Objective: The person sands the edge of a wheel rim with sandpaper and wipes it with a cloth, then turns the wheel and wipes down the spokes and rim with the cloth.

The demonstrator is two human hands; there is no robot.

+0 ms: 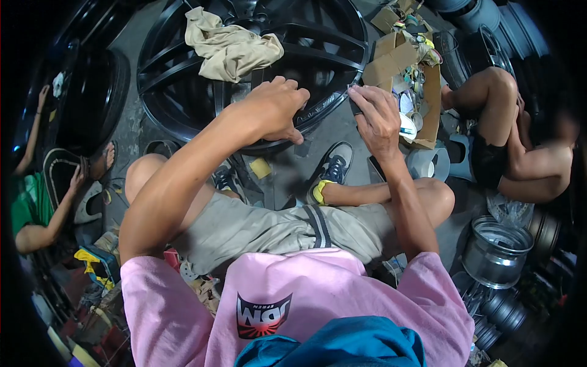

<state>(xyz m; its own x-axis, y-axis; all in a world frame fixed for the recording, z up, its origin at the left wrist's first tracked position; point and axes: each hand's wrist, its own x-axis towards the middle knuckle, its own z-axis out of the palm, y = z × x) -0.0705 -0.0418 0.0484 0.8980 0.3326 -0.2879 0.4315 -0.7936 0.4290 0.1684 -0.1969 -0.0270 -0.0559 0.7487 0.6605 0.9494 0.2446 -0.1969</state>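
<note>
A large black alloy wheel [293, 33] lies face up on the floor in front of me. My left hand [278, 110] is over its near edge, fingers bent and thumb apart, with nothing visible in it. By the wheel's right edge, my right hand [378, 119] is closed on a small dark flat piece [354, 103], mostly covered by the fingers; its kind is unclear. A crumpled beige cloth [232, 49] rests on the wheel's spokes, beyond my left hand.
A cardboard box [431, 122] of tape rolls and small items stands right of the wheel. A yellow square piece [261, 168] lies between my shoes. One person sits at right, another at left holding a dark curved object [58, 177]. A silver wheel [498, 251] stands lower right.
</note>
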